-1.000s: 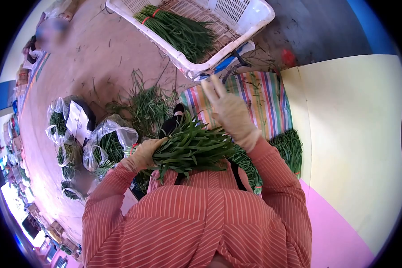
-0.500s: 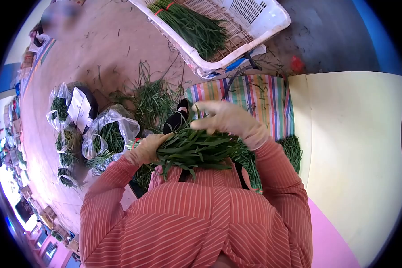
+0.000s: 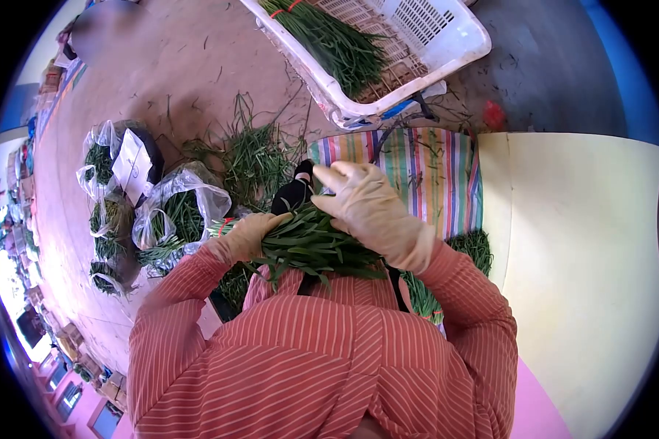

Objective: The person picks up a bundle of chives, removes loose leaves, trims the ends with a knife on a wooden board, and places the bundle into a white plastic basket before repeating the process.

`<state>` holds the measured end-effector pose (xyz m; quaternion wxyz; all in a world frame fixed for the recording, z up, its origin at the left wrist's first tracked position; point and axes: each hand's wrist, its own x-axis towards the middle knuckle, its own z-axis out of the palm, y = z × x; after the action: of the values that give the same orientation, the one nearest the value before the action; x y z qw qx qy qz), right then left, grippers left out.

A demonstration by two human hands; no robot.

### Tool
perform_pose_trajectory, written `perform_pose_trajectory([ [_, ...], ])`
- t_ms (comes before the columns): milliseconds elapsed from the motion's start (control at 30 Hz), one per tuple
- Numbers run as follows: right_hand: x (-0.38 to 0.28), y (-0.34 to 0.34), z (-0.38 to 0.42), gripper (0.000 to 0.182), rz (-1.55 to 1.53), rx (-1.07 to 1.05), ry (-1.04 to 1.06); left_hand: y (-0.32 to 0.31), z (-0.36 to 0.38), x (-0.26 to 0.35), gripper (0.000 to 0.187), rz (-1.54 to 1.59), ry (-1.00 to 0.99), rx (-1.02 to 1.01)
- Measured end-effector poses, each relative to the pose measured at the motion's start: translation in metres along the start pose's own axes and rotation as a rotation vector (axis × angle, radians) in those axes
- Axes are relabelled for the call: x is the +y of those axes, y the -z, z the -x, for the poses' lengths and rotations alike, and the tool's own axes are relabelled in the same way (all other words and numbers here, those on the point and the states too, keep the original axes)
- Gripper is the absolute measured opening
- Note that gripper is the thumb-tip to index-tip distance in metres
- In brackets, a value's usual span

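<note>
A bunch of garlic chives [image 3: 307, 245] lies across my lap, its dark green leaves fanning to the right. My left hand [image 3: 247, 238], in a pale glove, is wrapped round the stem end, where a red band [image 3: 225, 225] shows just beyond the fingers. Over the leaves is my right hand [image 3: 370, 208], gloved too, its fingers spread and curved, with the palm side hidden from view. Below the right forearm, more bundled chives [image 3: 426, 296] lie beside my lap.
Ahead stands a white plastic crate [image 3: 447, 69] holding banded chives [image 3: 337, 51]. A striped woven sheet [image 3: 436, 179] covers the floor before me. Loose chives [image 3: 252, 161] are scattered by my shoe [image 3: 293, 196]. Plastic bags of chives [image 3: 183, 208] stand on the left, a cream panel [image 3: 578, 256] on the right.
My right hand has come down and closer over the leaves, fingers still apart. My left hand keeps its hold on the chives. The whole view has shifted slightly.
</note>
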<state>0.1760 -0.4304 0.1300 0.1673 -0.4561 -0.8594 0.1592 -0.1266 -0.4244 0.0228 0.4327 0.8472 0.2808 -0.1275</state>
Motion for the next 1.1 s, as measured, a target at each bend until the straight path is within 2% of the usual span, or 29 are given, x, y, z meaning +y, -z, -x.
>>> perform_pose_trajectory([
  [67, 0.001, -0.011, -0.017, 0.029, 0.13, -0.543, 0.032, 0.003, -0.002, 0.002, 0.097, -0.006, 0.013, -0.009],
  [100, 0.006, -0.002, -0.014, 0.019, -0.028, -0.484, -0.004, 0.005, -0.002, 0.003, 0.095, 0.013, 0.011, -0.013],
  [133, 0.014, -0.003, -0.011, 0.019, -0.028, -0.486, -0.006, 0.005, -0.002, 0.004, 0.093, 0.032, 0.007, -0.019],
  [167, 0.029, -0.001, -0.003, 0.019, -0.307, -0.123, -0.064, 0.005, -0.003, 0.004, 0.093, 0.035, 0.003, -0.019],
  [200, 0.042, 0.003, 0.007, 0.018, -0.573, 0.248, -0.118, 0.004, -0.004, 0.004, 0.093, 0.167, -0.012, 0.011],
  [233, 0.052, 0.014, 0.015, 0.021, -0.516, 0.356, -0.353, 0.004, -0.005, 0.003, 0.093, 0.298, -0.027, 0.041],
  [267, 0.063, 0.026, 0.025, 0.023, -0.451, 0.464, -0.583, 0.002, -0.004, -0.003, 0.093, 0.297, -0.034, 0.044],
  [333, 0.103, 0.02, 0.068, 0.031, -0.493, 0.544, -0.704, -0.009, 0.002, -0.036, 0.09, 0.571, 0.083, -0.052],
  [367, 0.113, 0.015, 0.087, 0.036, -0.422, 0.543, -0.803, -0.025, 0.004, -0.063, 0.083, 0.833, 0.095, -0.058],
  [400, 0.113, 0.012, 0.104, 0.04, -0.353, 0.542, -0.897, -0.016, 0.006, -0.067, 0.083, 0.822, 0.095, -0.046],
  [467, 0.101, 0.015, 0.13, 0.044, -0.293, 0.439, -1.078, 0.014, 0.017, -0.066, 0.071, 0.646, 0.445, -0.055],
  [500, 0.104, 0.011, 0.146, 0.046, -0.306, 0.385, -1.128, 0.048, 0.023, -0.037, 0.059, 0.678, 0.575, -0.004],
  [533, 0.111, 0.004, 0.161, 0.047, -0.32, 0.33, -1.171, 0.055, 0.029, -0.044, 0.059, 0.672, 0.582, 0.027],
  [600, 0.115, -0.01, 0.185, 0.05, -0.299, 0.308, -1.14, 0.063, 0.045, -0.066, 0.056, 1.186, 0.573, 0.191],
  [633, 0.114, -0.011, 0.188, 0.05, -0.288, 0.268, -1.138, 0.071, 0.051, -0.078, 0.054, 1.298, 0.466, 0.278],
  [667, 0.115, -0.012, 0.183, 0.051, -0.275, 0.226, -1.136, 0.082, 0.061, -0.091, 0.044, 1.267, 0.461, 0.432],
  [700, 0.116, -0.013, 0.174, 0.051, -0.281, 0.222, -1.1, 0.062, 0.078, -0.154, 0.029, 0.495, 0.074, 0.639],
  [733, 0.115, -0.012, 0.165, 0.051, -0.351, 0.222, -1.159, 0.08, 0.078, -0.142, 0.019, 0.742, 0.178, 0.844],
  [767, 0.114, -0.011, 0.156, 0.051, -0.418, 0.219, -1.222, 0.108, 0.077, -0.13, 0.017, 1.149, 0.237, 0.927],
  [800, 0.112, -0.006, 0.143, 0.051, -0.417, 0.211, -1.2, 0.124, 0.075, -0.125, 0.02, 1.382, 0.105, 1.019],
  [833, 0.108, 0.0, 0.127, 0.051, -0.463, 0.25, -1.143, 0.131, 0.067, -0.146, 0.026, 1.393, 0.088, 1.118],
  [867, 0.105, 0.003, 0.115, 0.05, -0.508, 0.29, -1.089, 0.155, 0.063, -0.115, 0.03, 1.626, 0.032, 1.183],
  [967, 0.114, 0.007, 0.09, 0.051, -0.595, 0.184, -0.936, 0.175, 0.04, -0.101, 0.034, 1.687, -0.295, 1.368],
  [1000, 0.114, 0.004, 0.084, 0.05, -0.576, 0.1, -0.945, 0.179, 0.027, -0.098, 0.036, 1.72, -0.442, 1.452],
  [1033, 0.113, -0.003, 0.077, 0.05, -0.555, 0.014, -0.955, 0.184, 0.017, -0.076, 0.041, 1.791, -0.496, 1.49],
  [1100, 0.1, -0.023, 0.06, 0.054, -0.26, -0.153, -0.624, 0.183, -0.004, -0.066, 0.043, 1.928, -0.567, 1.522],
])
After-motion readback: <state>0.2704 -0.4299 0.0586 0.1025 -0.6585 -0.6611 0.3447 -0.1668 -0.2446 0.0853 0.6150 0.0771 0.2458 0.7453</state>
